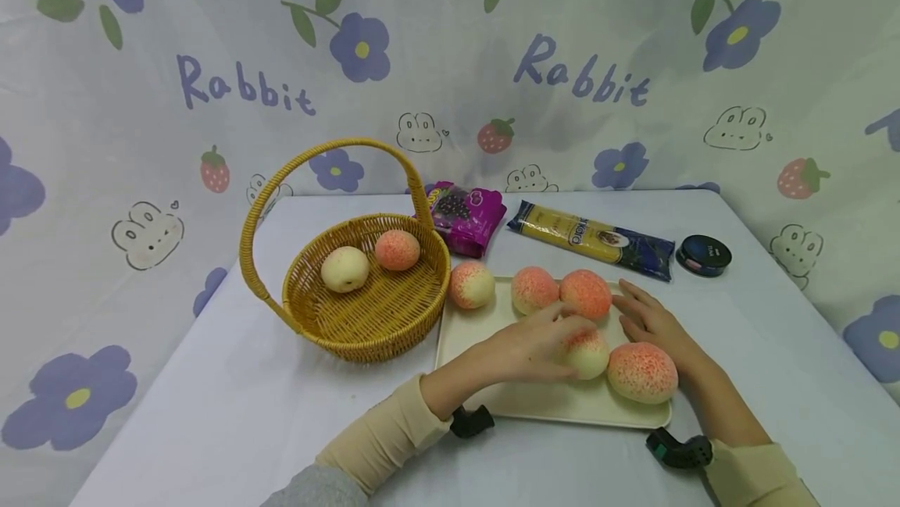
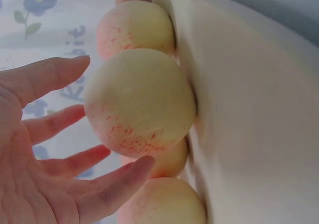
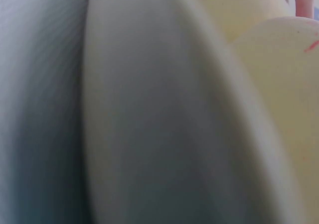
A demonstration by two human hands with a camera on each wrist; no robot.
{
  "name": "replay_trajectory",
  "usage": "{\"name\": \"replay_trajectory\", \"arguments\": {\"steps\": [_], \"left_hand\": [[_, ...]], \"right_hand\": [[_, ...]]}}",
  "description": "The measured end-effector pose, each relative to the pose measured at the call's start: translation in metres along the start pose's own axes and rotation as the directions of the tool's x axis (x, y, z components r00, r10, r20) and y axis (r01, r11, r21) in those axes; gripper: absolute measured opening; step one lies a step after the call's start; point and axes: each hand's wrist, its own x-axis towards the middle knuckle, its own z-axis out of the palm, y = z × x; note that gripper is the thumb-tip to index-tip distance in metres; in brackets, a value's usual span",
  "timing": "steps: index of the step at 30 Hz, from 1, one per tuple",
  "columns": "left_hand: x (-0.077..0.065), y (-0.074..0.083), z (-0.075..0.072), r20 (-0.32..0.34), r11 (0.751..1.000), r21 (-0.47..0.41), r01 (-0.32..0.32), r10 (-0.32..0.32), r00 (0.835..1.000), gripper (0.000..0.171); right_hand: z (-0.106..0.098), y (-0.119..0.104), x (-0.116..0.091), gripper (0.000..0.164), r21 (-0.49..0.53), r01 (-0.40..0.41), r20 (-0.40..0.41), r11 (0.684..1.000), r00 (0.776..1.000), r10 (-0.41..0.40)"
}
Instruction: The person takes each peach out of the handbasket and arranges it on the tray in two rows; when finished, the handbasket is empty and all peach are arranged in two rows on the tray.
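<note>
My left hand (image 1: 530,347) reaches over the cream tray (image 1: 541,403), fingers spread around a pale peach with red speckles (image 1: 589,360). In the left wrist view, the thumb stands apart from that peach (image 2: 142,102) and the fingertips are right at its side. Another peach (image 1: 643,374) lies to its right, near the tray's corner. Along the back of the tray sit a peach (image 1: 473,284) at the left corner and two redder peaches (image 1: 534,290) side by side. At the tray's right edge is my right hand (image 1: 654,327), fingers extended beside the back right peach (image 1: 587,294).
Left of the tray stands a wicker basket (image 1: 373,349) with a tall handle, holding a pale peach (image 1: 344,269) and a pinkish one (image 1: 397,249). Behind lie a purple packet (image 1: 467,218), a yellow and blue pasta bag (image 1: 591,237) and a round dark tin (image 1: 703,255).
</note>
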Motion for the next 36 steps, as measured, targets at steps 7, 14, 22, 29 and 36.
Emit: {"name": "replay_trajectory", "arguments": {"steps": [7,14,22,29,36], "left_hand": [[-0.002,0.000,-0.004,-0.005,1.000,0.009,-0.025,0.025,1.000,0.055],[-0.006,-0.003,-0.021,-0.023,1.000,0.021,0.020,-0.019,1.000,0.047],[-0.018,-0.013,-0.053,-0.115,0.998,0.012,0.067,-0.065,0.991,0.041],[-0.041,-0.026,-0.087,-0.243,0.986,0.106,0.130,-0.101,0.965,0.033],[-0.062,-0.043,-0.119,-0.342,0.975,0.129,0.183,-0.130,0.931,0.032]], "right_hand": [[0.000,-0.002,0.001,0.039,0.007,-0.013,0.008,1.000,1.000,0.013],[0.001,-0.001,0.002,0.039,0.013,-0.012,0.018,1.000,1.000,0.012],[-0.001,-0.001,0.000,0.040,0.010,-0.025,0.038,1.000,0.999,0.025],[-0.002,-0.002,0.000,0.039,0.013,-0.018,0.026,1.000,1.000,0.018],[-0.002,-0.001,-0.001,0.039,0.004,-0.012,0.019,1.000,1.000,0.011]]}}
